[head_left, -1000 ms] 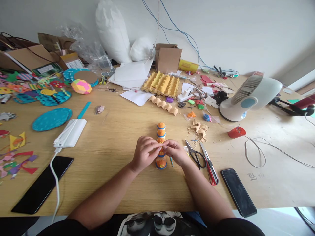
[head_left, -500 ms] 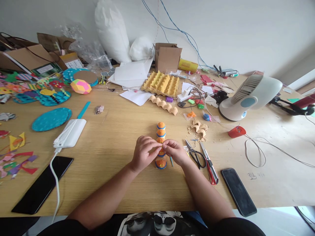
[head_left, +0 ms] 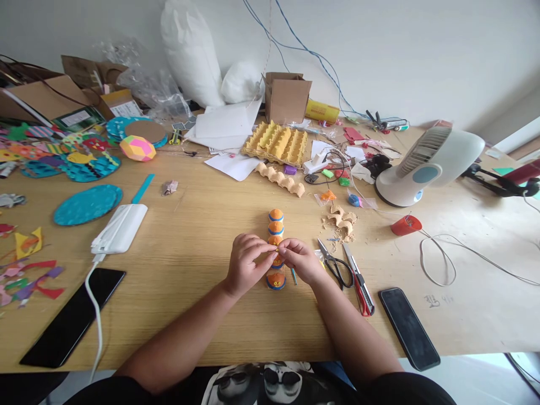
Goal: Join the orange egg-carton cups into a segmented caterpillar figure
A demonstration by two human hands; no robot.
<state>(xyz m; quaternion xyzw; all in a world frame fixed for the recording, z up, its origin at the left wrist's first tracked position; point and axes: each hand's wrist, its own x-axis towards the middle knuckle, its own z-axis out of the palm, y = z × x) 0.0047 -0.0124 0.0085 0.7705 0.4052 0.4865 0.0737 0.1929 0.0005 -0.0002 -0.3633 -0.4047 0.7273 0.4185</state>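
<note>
A row of orange bumps with blue rims, an egg-carton caterpillar, lies on the table pointing away from me. Small yellow rings mark its nearer bumps. Over its middle, my left hand and my right hand meet with thumbs and forefingers pinched. Between the fingertips sits a tiny yellow piece, too small to name surely; both hands seem to grip it. My fingers hide part of the middle bumps. A thin blue stick lies just under my right hand.
Right of my hands lie black-handled scissors, a red utility knife and a phone. Torn carton scraps, a red cup and a fan stand beyond. A power bank and tablet lie left.
Both hands stay pinched over the caterpillar, with barely any finger movement. The camera view has shifted very slightly.
</note>
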